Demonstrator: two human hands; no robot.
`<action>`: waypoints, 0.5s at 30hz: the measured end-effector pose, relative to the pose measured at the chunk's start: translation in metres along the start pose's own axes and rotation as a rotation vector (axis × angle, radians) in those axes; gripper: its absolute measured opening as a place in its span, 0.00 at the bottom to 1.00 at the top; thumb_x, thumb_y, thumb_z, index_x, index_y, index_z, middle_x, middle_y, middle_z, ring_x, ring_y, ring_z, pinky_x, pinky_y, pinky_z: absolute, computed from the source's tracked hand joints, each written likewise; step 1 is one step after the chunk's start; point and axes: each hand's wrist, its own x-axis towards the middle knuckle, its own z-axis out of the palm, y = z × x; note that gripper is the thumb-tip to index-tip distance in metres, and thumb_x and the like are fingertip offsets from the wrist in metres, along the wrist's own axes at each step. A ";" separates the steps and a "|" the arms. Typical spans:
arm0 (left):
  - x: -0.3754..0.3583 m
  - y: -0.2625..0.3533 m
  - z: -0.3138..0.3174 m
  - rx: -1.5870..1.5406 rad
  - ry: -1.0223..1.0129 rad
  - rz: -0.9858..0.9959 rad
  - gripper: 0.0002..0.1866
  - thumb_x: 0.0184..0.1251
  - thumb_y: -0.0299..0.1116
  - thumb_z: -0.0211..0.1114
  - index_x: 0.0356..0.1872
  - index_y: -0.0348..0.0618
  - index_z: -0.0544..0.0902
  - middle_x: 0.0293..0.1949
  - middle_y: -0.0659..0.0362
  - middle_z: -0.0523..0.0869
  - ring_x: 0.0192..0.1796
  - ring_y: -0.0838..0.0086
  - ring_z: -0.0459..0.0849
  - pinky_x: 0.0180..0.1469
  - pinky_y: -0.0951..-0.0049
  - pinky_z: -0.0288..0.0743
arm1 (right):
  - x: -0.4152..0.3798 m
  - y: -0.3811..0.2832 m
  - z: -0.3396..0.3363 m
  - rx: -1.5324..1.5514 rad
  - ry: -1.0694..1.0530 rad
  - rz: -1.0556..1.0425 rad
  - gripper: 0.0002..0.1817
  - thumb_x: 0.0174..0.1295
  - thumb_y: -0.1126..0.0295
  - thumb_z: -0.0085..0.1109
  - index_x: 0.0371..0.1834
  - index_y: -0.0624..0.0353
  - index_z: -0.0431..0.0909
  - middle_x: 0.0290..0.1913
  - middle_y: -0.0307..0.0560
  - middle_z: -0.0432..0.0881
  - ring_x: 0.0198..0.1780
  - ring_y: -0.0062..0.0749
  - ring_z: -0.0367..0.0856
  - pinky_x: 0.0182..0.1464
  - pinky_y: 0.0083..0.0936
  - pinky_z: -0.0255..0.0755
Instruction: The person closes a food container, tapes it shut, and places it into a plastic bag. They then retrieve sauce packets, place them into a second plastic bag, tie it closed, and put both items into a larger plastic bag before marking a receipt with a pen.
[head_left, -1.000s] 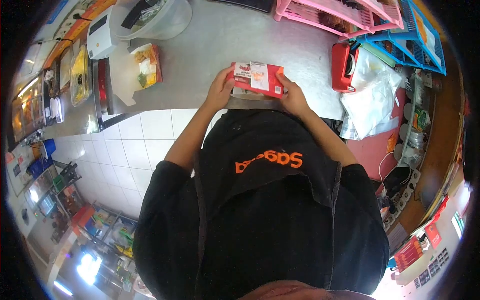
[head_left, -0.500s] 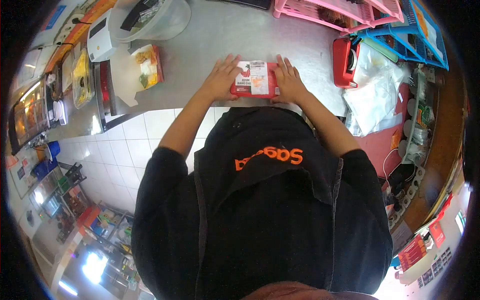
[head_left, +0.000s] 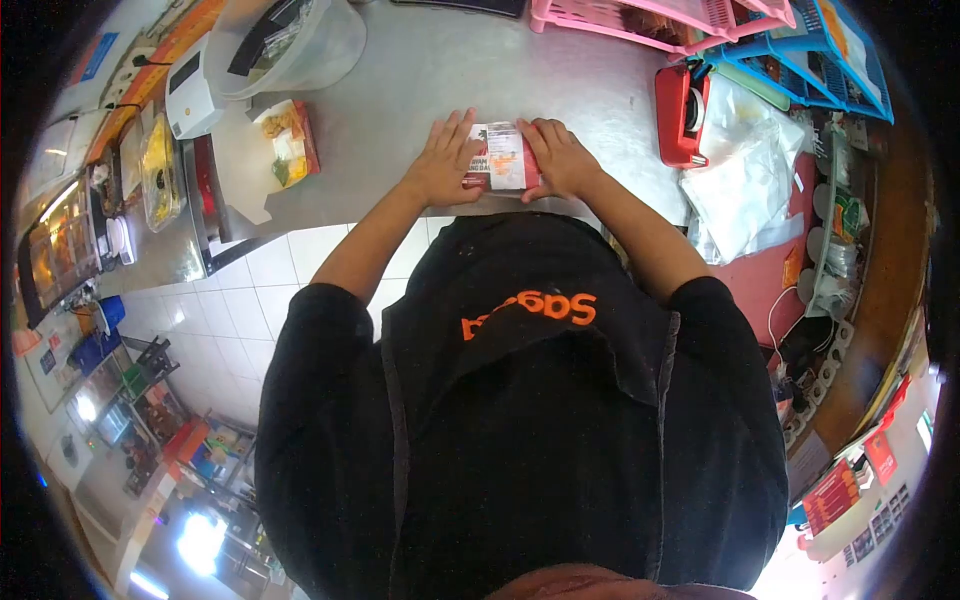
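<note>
A red and white box (head_left: 505, 158) with a white printed label across it lies on the metal counter (head_left: 400, 95) in front of the body. My left hand (head_left: 445, 160) lies against the box's left side, fingers on its top edge and thumb at the near edge. My right hand (head_left: 562, 160) covers the right end of the box, with its thumb low at the near corner. Both hands hold the box between them.
An open food box (head_left: 290, 145), a clear tub (head_left: 330, 50) and a white device (head_left: 192, 92) stand at left. At right are a red tape dispenser (head_left: 682, 118), plastic bags (head_left: 740, 185), a pink rack (head_left: 665, 35) and a blue rack (head_left: 850, 75).
My right hand has moved left and further over the box's right end. My left hand covers a bit more of the box's left side.
</note>
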 end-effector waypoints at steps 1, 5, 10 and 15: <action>0.000 0.006 -0.008 0.039 -0.044 -0.002 0.43 0.42 0.52 0.75 0.61 0.44 0.70 0.76 0.40 0.48 0.78 0.43 0.44 0.76 0.42 0.39 | -0.001 -0.003 0.000 -0.068 -0.012 0.024 0.67 0.32 0.48 0.80 0.75 0.63 0.48 0.65 0.62 0.62 0.68 0.59 0.60 0.69 0.45 0.61; 0.017 0.018 -0.021 0.172 -0.155 0.032 0.46 0.39 0.54 0.76 0.63 0.46 0.70 0.76 0.41 0.48 0.76 0.41 0.46 0.75 0.40 0.41 | 0.012 -0.014 0.009 -0.176 -0.042 0.170 0.70 0.28 0.50 0.81 0.76 0.61 0.47 0.64 0.61 0.63 0.68 0.56 0.61 0.68 0.44 0.61; 0.024 -0.015 0.029 -0.247 0.198 0.186 0.46 0.35 0.46 0.80 0.64 0.55 0.72 0.75 0.41 0.51 0.71 0.44 0.58 0.70 0.42 0.51 | 0.006 -0.014 0.006 -0.099 0.016 0.229 0.68 0.29 0.54 0.81 0.76 0.62 0.47 0.64 0.59 0.64 0.67 0.54 0.62 0.69 0.44 0.59; 0.027 0.024 0.010 -0.074 0.233 0.060 0.43 0.36 0.43 0.80 0.63 0.63 0.76 0.74 0.43 0.52 0.68 0.47 0.62 0.66 0.49 0.56 | -0.046 0.019 -0.022 -0.137 0.575 0.504 0.61 0.36 0.49 0.79 0.73 0.63 0.54 0.64 0.60 0.67 0.68 0.55 0.61 0.69 0.45 0.58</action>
